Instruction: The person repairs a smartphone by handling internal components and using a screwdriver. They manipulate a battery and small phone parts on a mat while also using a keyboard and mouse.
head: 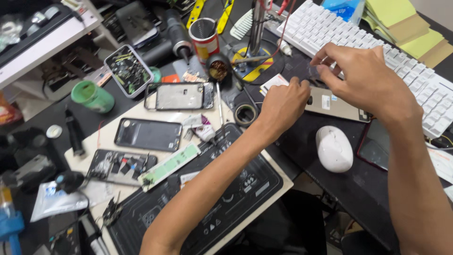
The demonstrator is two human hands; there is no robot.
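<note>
Together both hands, left hand [283, 106] and right hand [363, 78], pinch a small dark film [313, 72].

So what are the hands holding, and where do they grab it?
The right hand pinches a small dark, see-through piece by its edge with the fingertips. The left hand is curled shut near the tan phone; what it holds cannot be told.

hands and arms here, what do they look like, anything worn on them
Both are bare. The left hand and right hand wear no gloves, and no rings, watch or wrist strap show. Both forearms are uncovered up to the frame edge, with no sleeve in view. The nails look short and unpainted.
</note>
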